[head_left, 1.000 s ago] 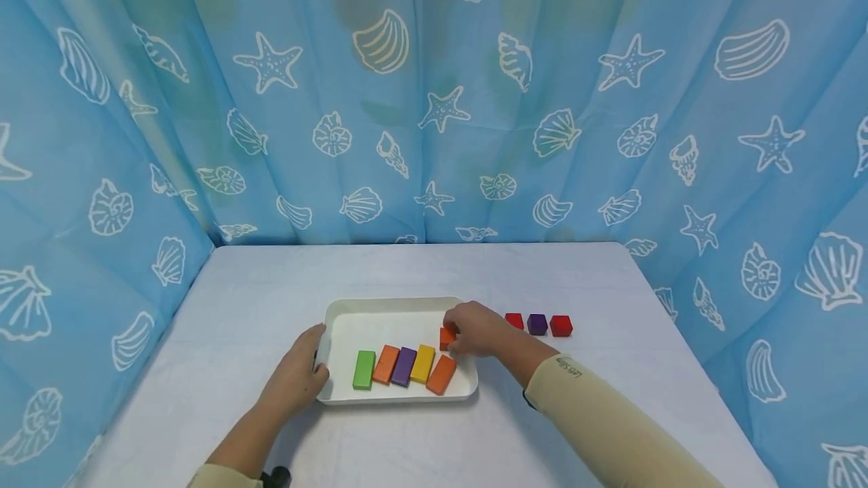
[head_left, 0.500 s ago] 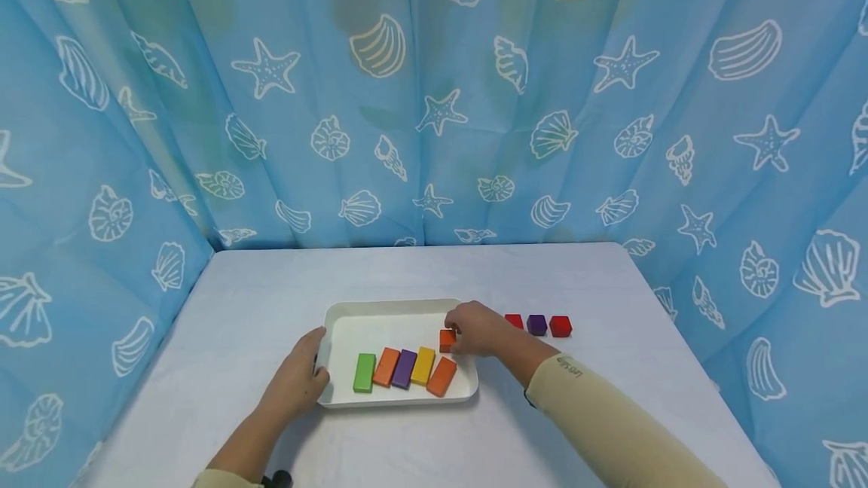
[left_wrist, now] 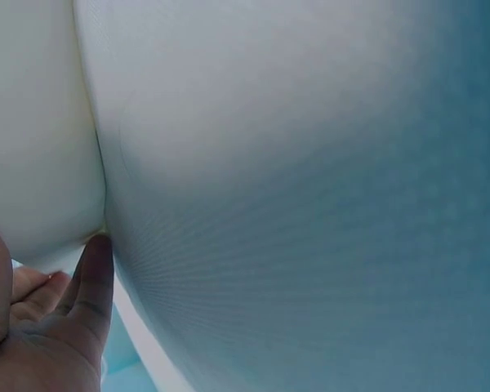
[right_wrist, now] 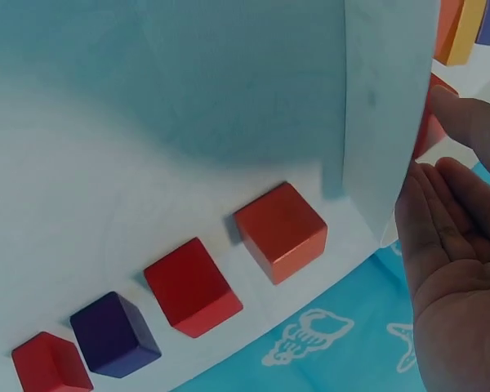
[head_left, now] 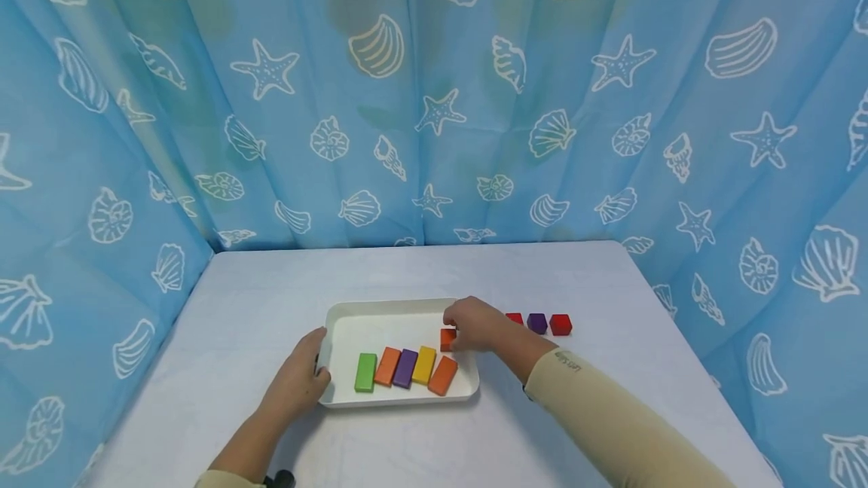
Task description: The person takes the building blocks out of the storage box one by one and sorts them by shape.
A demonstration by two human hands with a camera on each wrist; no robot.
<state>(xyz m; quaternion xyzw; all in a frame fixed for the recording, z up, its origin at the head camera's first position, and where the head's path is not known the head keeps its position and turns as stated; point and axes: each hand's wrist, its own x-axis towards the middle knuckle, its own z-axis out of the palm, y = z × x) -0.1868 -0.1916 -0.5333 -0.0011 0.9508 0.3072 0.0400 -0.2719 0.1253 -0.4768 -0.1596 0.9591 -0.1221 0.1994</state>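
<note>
A shallow white tray (head_left: 386,401) lies on the table with several coloured blocks in it. Along its front half are a green block (head_left: 365,373), an orange block (head_left: 387,366), a purple block (head_left: 405,368), a yellow block (head_left: 423,364) and another orange block (head_left: 443,376). My left hand (head_left: 296,379) rests against the tray's left end, its fingers and thumb at the outer wall. At the right end my right hand (head_left: 473,324) pinches an orange-red cube (head_left: 447,340) inside the tray. The right wrist view shows the thumb on this cube (right_wrist: 431,122), which the wall partly hides.
Right of the tray, a row of cubes stands on the white table (head_left: 583,398): a red cube (right_wrist: 193,287), a purple cube (right_wrist: 114,335), another red cube (right_wrist: 51,363) and an orange cube (right_wrist: 282,233) nearest the tray. A blue shell-patterned curtain (head_left: 420,96) hangs behind.
The head camera shifts slightly. Both hands stay at the tray, with the right hand still on the orange-red cube; the blocks keep their places.
</note>
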